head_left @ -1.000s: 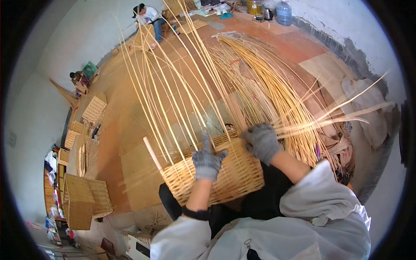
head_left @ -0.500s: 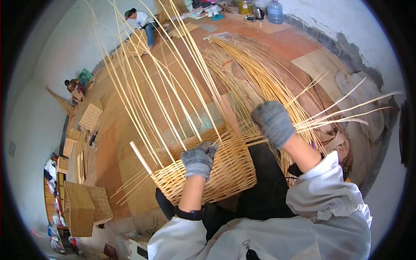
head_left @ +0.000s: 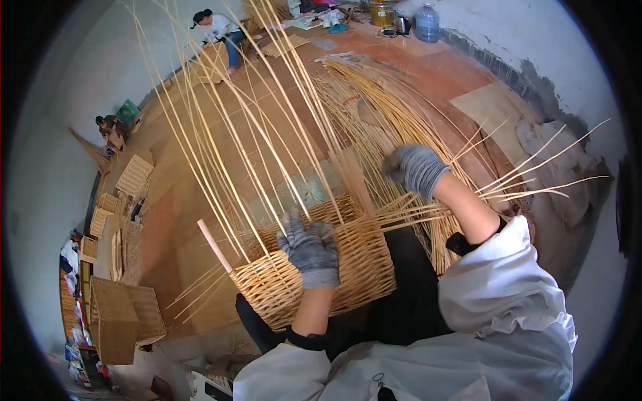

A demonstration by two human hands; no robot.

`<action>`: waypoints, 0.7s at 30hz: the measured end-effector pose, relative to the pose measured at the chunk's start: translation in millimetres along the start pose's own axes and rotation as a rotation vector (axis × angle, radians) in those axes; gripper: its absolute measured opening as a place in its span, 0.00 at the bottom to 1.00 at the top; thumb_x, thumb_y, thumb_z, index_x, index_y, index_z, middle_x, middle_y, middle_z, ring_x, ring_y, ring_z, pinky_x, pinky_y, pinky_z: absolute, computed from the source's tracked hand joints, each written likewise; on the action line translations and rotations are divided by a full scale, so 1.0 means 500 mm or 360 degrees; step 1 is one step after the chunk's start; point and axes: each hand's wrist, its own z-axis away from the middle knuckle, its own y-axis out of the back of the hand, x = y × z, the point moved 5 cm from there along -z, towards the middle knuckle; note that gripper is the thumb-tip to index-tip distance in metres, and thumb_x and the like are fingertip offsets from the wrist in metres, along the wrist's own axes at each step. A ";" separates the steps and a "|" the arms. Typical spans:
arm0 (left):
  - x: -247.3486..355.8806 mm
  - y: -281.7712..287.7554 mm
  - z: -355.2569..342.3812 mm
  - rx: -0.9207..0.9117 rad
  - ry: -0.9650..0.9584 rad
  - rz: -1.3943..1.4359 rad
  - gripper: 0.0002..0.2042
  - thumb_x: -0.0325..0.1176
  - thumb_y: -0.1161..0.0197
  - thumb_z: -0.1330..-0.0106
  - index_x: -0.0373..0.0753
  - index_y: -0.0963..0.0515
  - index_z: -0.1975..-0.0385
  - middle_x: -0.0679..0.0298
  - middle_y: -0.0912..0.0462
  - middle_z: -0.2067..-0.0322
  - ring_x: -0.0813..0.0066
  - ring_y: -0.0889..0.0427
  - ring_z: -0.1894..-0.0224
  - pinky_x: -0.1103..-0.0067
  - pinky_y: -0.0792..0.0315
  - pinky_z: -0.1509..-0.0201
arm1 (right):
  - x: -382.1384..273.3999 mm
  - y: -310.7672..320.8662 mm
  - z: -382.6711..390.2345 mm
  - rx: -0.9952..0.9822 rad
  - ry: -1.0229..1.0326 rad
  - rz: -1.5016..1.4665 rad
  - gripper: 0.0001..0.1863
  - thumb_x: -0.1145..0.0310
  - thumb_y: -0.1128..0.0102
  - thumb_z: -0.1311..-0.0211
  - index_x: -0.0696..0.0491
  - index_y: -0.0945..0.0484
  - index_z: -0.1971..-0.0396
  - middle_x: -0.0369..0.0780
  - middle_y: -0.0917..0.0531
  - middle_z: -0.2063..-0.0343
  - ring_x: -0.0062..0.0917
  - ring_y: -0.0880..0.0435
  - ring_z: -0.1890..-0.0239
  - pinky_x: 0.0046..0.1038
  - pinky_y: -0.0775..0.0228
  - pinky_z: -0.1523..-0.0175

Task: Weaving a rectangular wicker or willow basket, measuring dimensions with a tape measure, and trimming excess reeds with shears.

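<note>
A part-woven rectangular wicker basket [head_left: 351, 260] rests on my dark-clothed lap, with long pale stakes [head_left: 251, 160] rising from it and a pale rod [head_left: 214, 242] at its left corner. My left hand [head_left: 307, 250], in a grey glove, touches the near rim, fingers extended and apart among the stakes, their tips blurred. My right hand [head_left: 414, 170], also gloved, is raised above the basket's right side with fingers curled; what they hold, if anything, is hidden. Loose strands [head_left: 421, 214] stick out to the right beneath it.
A long bundle of rods [head_left: 381, 93] lies ahead-right on the floor [head_left: 167, 234]. Two people [head_left: 221, 30] [head_left: 110, 127] sit along the far and left walls. Finished baskets [head_left: 124, 314] stand at left; a blue water bottle [head_left: 426, 23] and kettle [head_left: 401, 25] are at the back.
My right hand rose from the basket's rim toward upper right, then shifted slightly left. My left hand's fingers loosened and spread since half a second ago. The basket sits slightly further left in view.
</note>
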 end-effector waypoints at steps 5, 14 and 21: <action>0.027 -0.001 0.031 -0.0024 -0.0584 -0.0263 0.10 0.43 0.40 0.41 0.54 0.19 0.61 0.67 0.18 0.58 0.68 0.28 0.44 0.46 0.62 0.35 | 0.028 -0.143 -0.003 -0.0292 0.0304 0.0169 0.12 0.61 0.41 0.48 0.49 0.17 0.65 0.45 0.17 0.66 0.40 0.19 0.62 0.36 0.27 0.58; 0.050 -0.049 -0.019 -0.0789 -0.0217 -0.0133 0.20 0.50 0.43 0.40 0.52 0.26 0.48 0.65 0.20 0.54 0.68 0.26 0.46 0.64 0.53 0.33 | -0.029 -0.022 -0.088 -0.0137 0.0585 0.0460 0.09 0.62 0.41 0.51 0.49 0.18 0.71 0.40 0.17 0.71 0.36 0.18 0.67 0.33 0.27 0.64; 0.026 -0.037 -0.001 -0.1161 -0.0152 -0.0185 0.25 0.47 0.42 0.41 0.50 0.31 0.43 0.65 0.30 0.42 0.65 0.35 0.38 0.66 0.51 0.33 | -0.202 0.144 -0.058 0.0791 0.1067 0.0916 0.08 0.70 0.39 0.55 0.52 0.18 0.71 0.42 0.17 0.73 0.36 0.18 0.68 0.33 0.27 0.64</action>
